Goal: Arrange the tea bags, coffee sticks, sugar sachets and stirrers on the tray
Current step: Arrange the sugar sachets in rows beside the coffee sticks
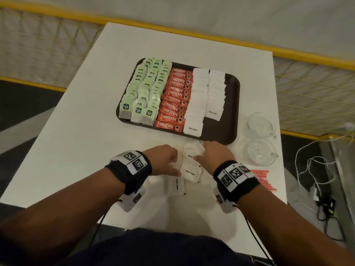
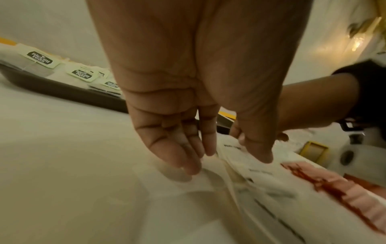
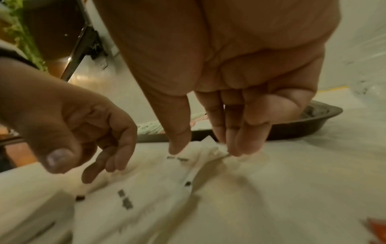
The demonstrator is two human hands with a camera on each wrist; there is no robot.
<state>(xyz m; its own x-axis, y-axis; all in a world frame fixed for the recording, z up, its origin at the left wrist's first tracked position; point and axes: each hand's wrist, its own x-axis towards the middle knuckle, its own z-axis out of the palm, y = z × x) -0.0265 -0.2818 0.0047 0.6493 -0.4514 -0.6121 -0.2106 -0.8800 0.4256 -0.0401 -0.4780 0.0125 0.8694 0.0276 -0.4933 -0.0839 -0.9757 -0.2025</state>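
A brown tray holds rows of green tea bags, red coffee sticks and white sugar sachets. Loose sugar sachets lie in a small pile on the white table just in front of the tray. My right hand pinches the far sachets of that pile between thumb and fingers. At the pile's left edge my left hand reaches down, its fingertips touching a sachet. Red stirrers lie on the table right of my right wrist.
Two clear glass cups stand on the table right of the tray. The table's right edge runs close behind them, with cables on the floor beyond. The tray's right strip is bare.
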